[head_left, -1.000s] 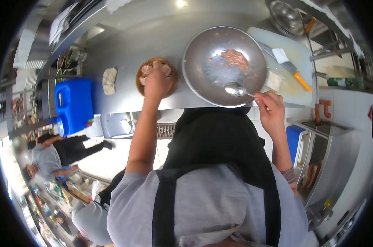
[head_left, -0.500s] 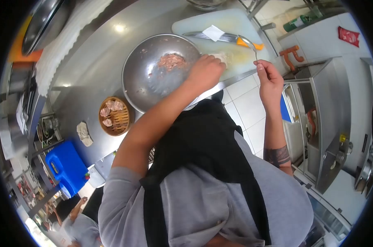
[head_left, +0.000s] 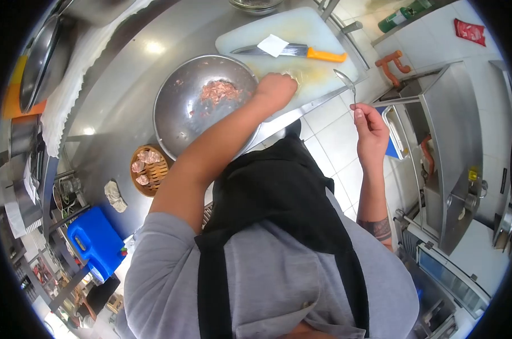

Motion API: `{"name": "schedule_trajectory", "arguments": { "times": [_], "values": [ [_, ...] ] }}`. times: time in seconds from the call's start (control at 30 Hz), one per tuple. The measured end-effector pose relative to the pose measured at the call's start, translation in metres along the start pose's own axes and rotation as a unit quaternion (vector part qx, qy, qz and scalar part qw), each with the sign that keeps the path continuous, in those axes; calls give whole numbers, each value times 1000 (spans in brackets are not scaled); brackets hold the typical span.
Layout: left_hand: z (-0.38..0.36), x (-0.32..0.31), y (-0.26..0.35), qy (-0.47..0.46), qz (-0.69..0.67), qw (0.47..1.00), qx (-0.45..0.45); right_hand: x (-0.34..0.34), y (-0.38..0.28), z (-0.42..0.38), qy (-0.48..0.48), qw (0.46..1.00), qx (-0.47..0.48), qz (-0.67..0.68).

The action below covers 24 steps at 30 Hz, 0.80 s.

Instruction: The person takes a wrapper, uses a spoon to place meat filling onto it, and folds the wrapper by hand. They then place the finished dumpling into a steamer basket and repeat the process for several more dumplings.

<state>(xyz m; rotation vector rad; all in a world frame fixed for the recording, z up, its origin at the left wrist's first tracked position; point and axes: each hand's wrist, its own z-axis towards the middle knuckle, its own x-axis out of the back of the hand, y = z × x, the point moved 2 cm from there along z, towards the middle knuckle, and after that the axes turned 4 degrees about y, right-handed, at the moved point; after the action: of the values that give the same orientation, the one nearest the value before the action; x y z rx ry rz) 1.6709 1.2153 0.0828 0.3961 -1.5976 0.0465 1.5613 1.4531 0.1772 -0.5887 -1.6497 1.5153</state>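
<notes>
My right hand (head_left: 372, 133) pinches the handle of a metal spoon (head_left: 346, 79), its bowl pointing up, beside the cutting board's edge. Over the near side of the white cutting board (head_left: 239, 37), my left hand (head_left: 277, 90) has its fingers curled down; what is under them is mostly hidden. A pale, thin piece shows by its fingertips. The left forearm crosses a large steel bowl (head_left: 174, 107) holding pink minced meat (head_left: 219, 91). On the board lies a knife (head_left: 324, 55) with a yellow handle, a white square sheet (head_left: 273, 45) resting across its blade.
A round bamboo steamer (head_left: 157, 171) with several filled dumplings (head_left: 149, 157) stands left of the bowl. Farther left are a crumpled cloth (head_left: 115, 196) and a blue jerrycan (head_left: 98, 240). Glass bowls (head_left: 256, 5) sit at the back. A steel cabinet (head_left: 451, 147) stands on the right.
The view has shifted, and the counter things appear farther left. The spoon, held in my right hand, has moved off the knife handle toward the board's edge. My left hand stays over the board.
</notes>
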Motion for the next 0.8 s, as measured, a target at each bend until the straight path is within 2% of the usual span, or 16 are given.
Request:
{"name": "schedule_trajectory", "arguments": {
  "times": [0.23,0.43,0.5,0.63,0.7,0.73,0.77,0.8],
  "values": [
    [0,-2,3,36,39,998,-38,-1,-3,-3,-9,1000,8,-5],
    [4,1,-3,-25,31,999,-8,-1,-2,-7,-10,1000,0,5],
    [5,6,-3,-40,6,999,34,-1,-2,-8,-6,1000,2,7],
    [-5,40,-8,-20,-38,997,68,-6,4,-5,-14,999,-31,27],
    [-18,63,-16,57,-176,980,65,-15,5,0,-22,997,-49,48],
    [-28,76,-18,59,-175,981,64,-24,4,3,-54,991,-88,82],
    [-41,90,-18,66,-311,947,41,-34,3,6,-88,981,-126,115],
    [-53,104,-18,74,-440,895,17,-42,2,12,-89,982,-120,115]
  ]
}}
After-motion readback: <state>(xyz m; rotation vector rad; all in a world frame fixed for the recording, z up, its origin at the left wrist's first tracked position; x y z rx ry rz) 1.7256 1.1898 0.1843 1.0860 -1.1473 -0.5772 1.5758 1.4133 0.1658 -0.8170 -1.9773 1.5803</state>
